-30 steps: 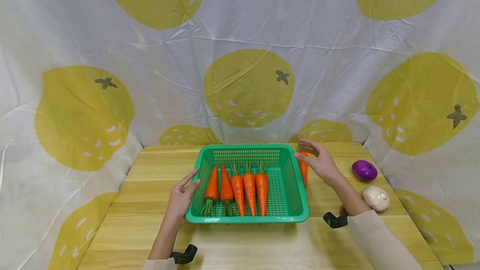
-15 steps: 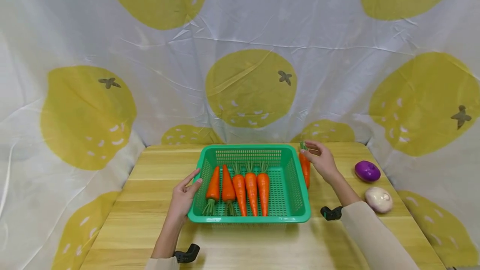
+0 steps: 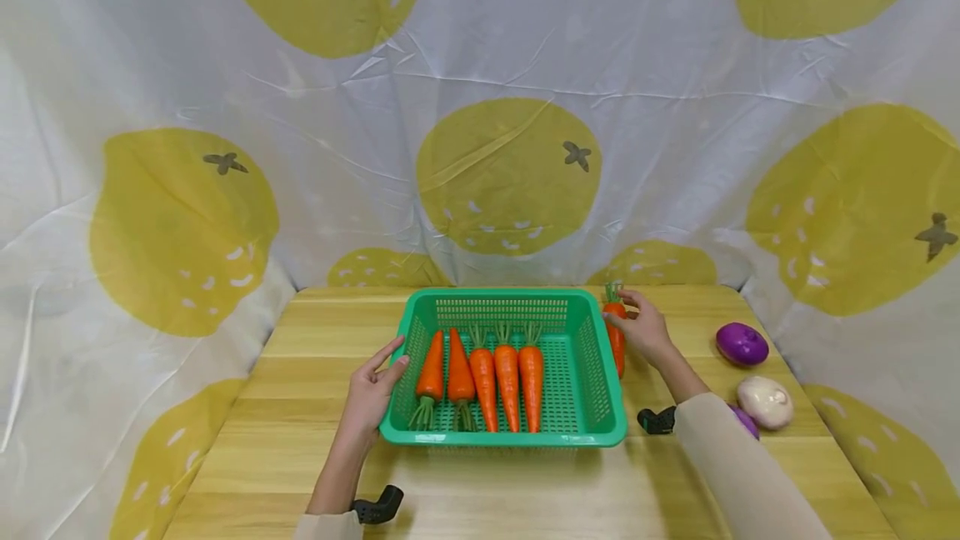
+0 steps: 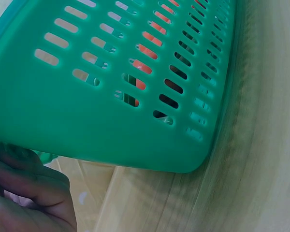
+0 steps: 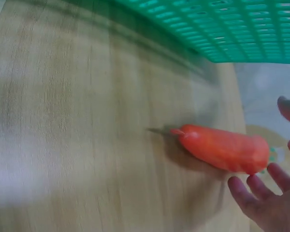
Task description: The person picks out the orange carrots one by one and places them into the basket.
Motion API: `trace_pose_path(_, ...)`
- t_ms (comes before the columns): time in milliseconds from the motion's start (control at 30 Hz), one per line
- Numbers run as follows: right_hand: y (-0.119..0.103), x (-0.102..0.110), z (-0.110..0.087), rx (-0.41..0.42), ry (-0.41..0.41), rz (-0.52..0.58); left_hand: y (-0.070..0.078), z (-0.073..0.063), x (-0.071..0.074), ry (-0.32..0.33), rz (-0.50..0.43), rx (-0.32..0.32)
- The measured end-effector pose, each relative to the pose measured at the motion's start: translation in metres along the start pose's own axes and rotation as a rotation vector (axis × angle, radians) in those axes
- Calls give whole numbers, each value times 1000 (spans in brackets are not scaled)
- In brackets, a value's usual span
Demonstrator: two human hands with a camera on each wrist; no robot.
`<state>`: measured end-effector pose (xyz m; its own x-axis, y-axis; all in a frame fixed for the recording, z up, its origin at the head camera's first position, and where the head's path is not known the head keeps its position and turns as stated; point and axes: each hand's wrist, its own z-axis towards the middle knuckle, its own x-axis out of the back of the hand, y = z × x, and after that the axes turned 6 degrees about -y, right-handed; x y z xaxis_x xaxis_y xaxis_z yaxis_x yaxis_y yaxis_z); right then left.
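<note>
Carrot (image 3: pixel 617 341), bright orange with a short green tuft at its thick end, is seen lying on the wooden table (image 3: pixel 300 440) just beside the right wall of the green basket (image 3: pixel 592 365), tip towards the person. It is reached for by the right hand (image 3: pixel 642 329), whose fingers are spread and relaxed. Five more carrots (image 3: pixel 483 373) are laid side by side in the basket. The basket's left rim is touched by the left hand (image 3: pixel 371 394) with straight fingers. Two purple items and one cream item are counted at the table's right edge.
</note>
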<state>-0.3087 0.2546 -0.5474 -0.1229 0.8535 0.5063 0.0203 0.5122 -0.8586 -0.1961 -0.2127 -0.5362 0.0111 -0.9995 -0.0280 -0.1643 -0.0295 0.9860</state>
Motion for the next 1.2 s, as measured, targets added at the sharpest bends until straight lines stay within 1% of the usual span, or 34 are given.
trace_pose_path(133, 4, -5, 3, -4, -5, -54, 0, 0, -1, -3, 4, -1)
trace_pose_path(233, 6, -8, 4, 2, 14, -100, -1, 0, -1, -5, 1, -1)
trace_pose_path(400, 7, -11, 0, -26, 33, -107, -2, 0, -1, -12, 1, -1)
trace_pose_path(467, 7, -11, -2, -47, 27, -110, -2, 1, -1, -11, -2, -2)
trace_pose_path(600, 7, -8, -3, -51, -1, -164, -2, 1, 0, -15, 0, -3)
trace_pose_path(700, 7, -6, -5, -55, -29, -181, -2, 0, 1, -14, -1, -1)
trace_pose_path(767, 8, -5, -6, -71, -42, -160, -2, 0, 1, -11, -1, 0)
trace_pose_path(867, 10, -2, -9, -93, -34, -104, -2, 1, 1, -11, -8, 2)
trace_pose_path(967, 10, 0, -13, -103, -24, -43, -2, 2, 1, -12, 1, 5)
trace_pose_path(1200, 7, 6, -18, -125, -26, 51, -1, 1, 1, -7, -4, 5)
